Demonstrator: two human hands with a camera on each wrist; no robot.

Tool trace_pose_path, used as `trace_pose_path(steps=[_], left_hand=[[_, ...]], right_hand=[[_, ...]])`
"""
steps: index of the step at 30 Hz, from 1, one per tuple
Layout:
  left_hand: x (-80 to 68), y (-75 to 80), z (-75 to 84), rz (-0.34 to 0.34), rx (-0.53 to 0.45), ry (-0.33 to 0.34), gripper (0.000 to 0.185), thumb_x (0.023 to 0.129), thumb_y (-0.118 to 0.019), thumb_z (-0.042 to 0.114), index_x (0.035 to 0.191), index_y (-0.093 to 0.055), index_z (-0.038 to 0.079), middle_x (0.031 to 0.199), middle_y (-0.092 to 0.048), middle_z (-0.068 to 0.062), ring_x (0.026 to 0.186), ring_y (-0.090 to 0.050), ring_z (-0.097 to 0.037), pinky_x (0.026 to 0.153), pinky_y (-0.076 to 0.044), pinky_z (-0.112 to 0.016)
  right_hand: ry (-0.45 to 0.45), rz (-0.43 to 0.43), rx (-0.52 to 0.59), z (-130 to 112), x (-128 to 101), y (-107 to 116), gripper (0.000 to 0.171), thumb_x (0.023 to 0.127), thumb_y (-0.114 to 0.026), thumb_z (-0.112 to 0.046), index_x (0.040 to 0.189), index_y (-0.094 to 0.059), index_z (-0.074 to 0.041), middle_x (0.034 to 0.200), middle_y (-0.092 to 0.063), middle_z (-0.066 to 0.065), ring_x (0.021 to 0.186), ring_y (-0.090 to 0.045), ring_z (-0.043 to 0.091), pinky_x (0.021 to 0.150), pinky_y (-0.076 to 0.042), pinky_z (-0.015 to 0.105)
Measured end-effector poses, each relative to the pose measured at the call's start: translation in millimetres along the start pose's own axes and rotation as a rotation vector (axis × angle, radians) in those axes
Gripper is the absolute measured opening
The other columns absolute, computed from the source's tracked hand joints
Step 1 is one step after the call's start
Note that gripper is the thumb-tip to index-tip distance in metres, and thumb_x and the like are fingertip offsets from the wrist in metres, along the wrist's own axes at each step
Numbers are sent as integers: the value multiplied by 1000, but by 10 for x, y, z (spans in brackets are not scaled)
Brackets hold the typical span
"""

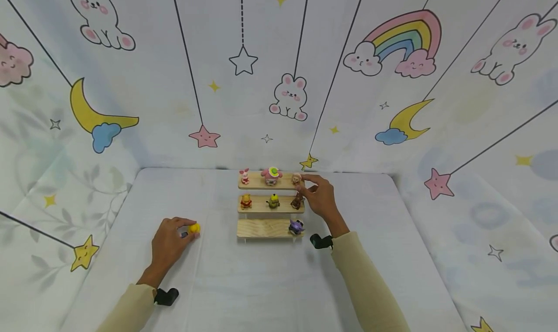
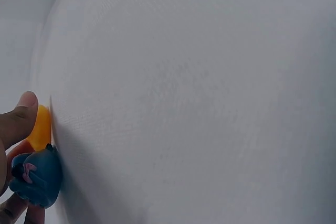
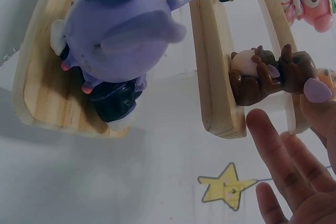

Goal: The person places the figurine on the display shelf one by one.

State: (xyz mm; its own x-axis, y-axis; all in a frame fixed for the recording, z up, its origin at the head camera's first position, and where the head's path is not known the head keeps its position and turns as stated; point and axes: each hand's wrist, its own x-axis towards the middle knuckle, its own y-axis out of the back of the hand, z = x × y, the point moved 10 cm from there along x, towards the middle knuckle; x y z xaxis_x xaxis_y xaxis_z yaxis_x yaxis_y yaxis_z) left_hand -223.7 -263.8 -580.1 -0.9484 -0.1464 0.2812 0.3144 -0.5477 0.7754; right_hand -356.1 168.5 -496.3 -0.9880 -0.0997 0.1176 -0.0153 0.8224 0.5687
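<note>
A three-tier wooden shelf (image 1: 261,229) stands mid-table with small toy figures on it. My right hand (image 1: 306,184) reaches to the right end of the top tier and pinches a tan figure (image 1: 297,179) with a lilac ear (image 3: 317,90) between thumb and forefinger; its other fingers (image 3: 283,156) stay straight. A brown figure (image 3: 262,74) sits on the middle tier below it, a purple figure (image 3: 118,32) on the bottom tier. My left hand (image 1: 183,231) rests on the table to the left, curled round a yellow figure (image 2: 41,127) and a blue figure (image 2: 37,179).
The top tier also carries a small pink figure (image 1: 245,176) and a pink-and-green one (image 1: 272,175); the middle tier has an orange bear (image 1: 246,201) and a yellow figure (image 1: 273,200). Cartoon-printed cloth walls (image 1: 279,80) close in the white table (image 1: 261,283) on three sides.
</note>
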Motion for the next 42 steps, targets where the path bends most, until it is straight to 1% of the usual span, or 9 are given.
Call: trace_pose_path(steps=[4, 11, 14, 18, 22, 27, 34, 42], left_hand=[[-10, -20, -21, 1, 0, 8, 38, 77, -96, 17, 112, -83, 10, 114, -78, -15, 101, -63, -33, 78, -57, -53], [6, -18, -16, 12, 3, 16, 32, 82, -93, 16, 112, -82, 9, 113, -78, -15, 103, -64, -34, 80, -57, -55], [19, 3, 14, 16, 5, 21, 32, 85, -91, 16, 114, -81, 8, 113, -77, -16, 104, -65, -36, 82, -57, -56], [39, 46, 69, 30, -9, 29, 34, 86, -90, 14, 117, -80, 5, 113, -76, -20, 106, -66, -40, 86, -56, -58], [59, 73, 113, 41, -23, 38, 32, 88, -88, 14, 117, -80, 6, 113, -77, -20, 108, -66, -41, 89, -54, -59], [82, 85, 174, 43, -31, 28, 28, 90, -86, 12, 116, -79, 6, 112, -77, -18, 107, -64, -38, 90, -54, -57], [103, 62, 254, 34, -33, 16, 28, 89, -87, 12, 115, -79, 6, 109, -78, -15, 102, -61, -32, 84, -52, -48], [113, 70, 460, 40, -40, -17, 26, 88, -87, 11, 112, -79, 6, 105, -77, -13, 99, -61, -29, 80, -53, -45]], right_hand=[[2, 0, -4, 7, 9, -3, 39, 99, -78, -29, 136, -73, -19, 144, -67, 8, 93, -78, 31, 60, -52, 30], [17, 14, -7, -4, 12, 15, 41, 97, -80, -27, 136, -73, -16, 143, -68, 11, 93, -78, 32, 60, -52, 28], [25, 16, -3, -12, 9, 20, 42, 97, -80, -27, 136, -73, -15, 143, -68, 12, 93, -78, 32, 60, -52, 28], [21, 13, 8, -5, 5, 19, 41, 97, -80, -28, 136, -73, -16, 143, -68, 10, 93, -78, 31, 60, -52, 29], [10, 8, 4, 4, 6, 14, 40, 98, -79, -28, 136, -73, -18, 143, -68, 9, 93, -78, 31, 61, -52, 30], [8, 5, 0, 6, 13, 10, 41, 98, -79, -27, 137, -72, -17, 144, -67, 9, 92, -78, 30, 60, -51, 30], [10, 7, -5, 14, 17, 2, 41, 98, -79, -27, 137, -72, -17, 144, -68, 9, 92, -79, 31, 59, -50, 29], [19, 17, -19, 4, 10, 7, 41, 98, -79, -27, 137, -72, -16, 142, -68, 11, 93, -79, 31, 60, -51, 28]])
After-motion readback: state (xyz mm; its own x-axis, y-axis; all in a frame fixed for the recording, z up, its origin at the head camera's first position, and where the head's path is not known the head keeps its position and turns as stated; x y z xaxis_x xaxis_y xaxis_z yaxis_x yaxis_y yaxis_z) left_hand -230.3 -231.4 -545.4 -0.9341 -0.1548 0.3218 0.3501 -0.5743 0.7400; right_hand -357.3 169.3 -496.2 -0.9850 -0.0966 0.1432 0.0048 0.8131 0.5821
